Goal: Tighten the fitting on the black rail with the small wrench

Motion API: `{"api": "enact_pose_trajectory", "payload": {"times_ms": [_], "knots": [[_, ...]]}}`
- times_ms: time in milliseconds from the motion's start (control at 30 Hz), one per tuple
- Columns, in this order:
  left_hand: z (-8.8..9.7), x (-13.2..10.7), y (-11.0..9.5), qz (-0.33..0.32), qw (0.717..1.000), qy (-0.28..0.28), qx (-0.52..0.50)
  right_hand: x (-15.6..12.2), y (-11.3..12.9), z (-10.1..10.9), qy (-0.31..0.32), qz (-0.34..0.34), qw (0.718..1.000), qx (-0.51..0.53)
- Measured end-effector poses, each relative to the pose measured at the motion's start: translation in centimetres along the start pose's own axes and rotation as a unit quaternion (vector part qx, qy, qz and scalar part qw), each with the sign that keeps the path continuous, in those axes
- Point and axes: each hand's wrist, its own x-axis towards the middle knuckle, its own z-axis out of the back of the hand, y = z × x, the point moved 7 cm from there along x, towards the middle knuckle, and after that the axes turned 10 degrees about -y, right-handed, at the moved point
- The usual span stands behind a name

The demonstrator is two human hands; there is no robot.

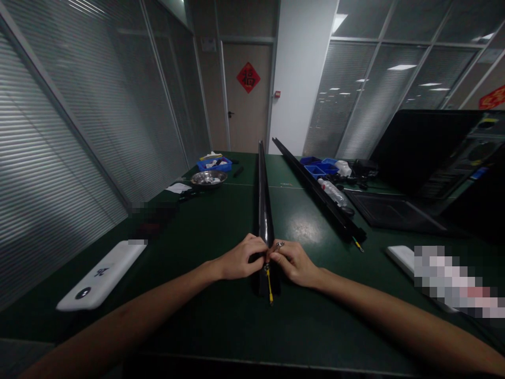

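A long black channel-shaped rail [264, 205] lies lengthwise on the green table, its near end towards me. My left hand [245, 258] is closed over the left edge of the rail near that end, fingertips and thumb bent inward. From the other side, my right hand [294, 263], with a ring on one finger, pinches at the same spot; what sits between its fingertips is hidden. Just below both hands, a short yellow wire [270, 287] with a metal terminal at its tip hangs from the rail.
To the right lies a second black rail [315, 187] with a yellow-green wire [357, 244]. White units rest left [104, 273] and right [400, 253]. Farther back are a metal bowl [209, 179], blue bins [315, 171], a plastic bottle [333, 192] and a dark monitor [422, 147].
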Motion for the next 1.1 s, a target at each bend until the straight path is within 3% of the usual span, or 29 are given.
{"api": "enact_pose_trajectory", "payload": {"times_ms": [467, 900, 1100], "knots": [[-0.15, 0.03, -0.02, -0.014, 1.0, 0.003, 0.007, -0.29, 0.3, 0.29, -0.048, 0.005, 0.997, -0.057], [-0.05, 0.12, -0.3, -0.019, 1.0, 0.005, -0.002, -0.11, 0.21, 0.09, -0.013, 0.009, 1.0, -0.01], [-0.16, 0.12, -0.18, -0.02, 1.0, -0.004, 0.006, -0.32, -0.33, 0.12, -0.032, -0.009, 0.998, -0.053]]}}
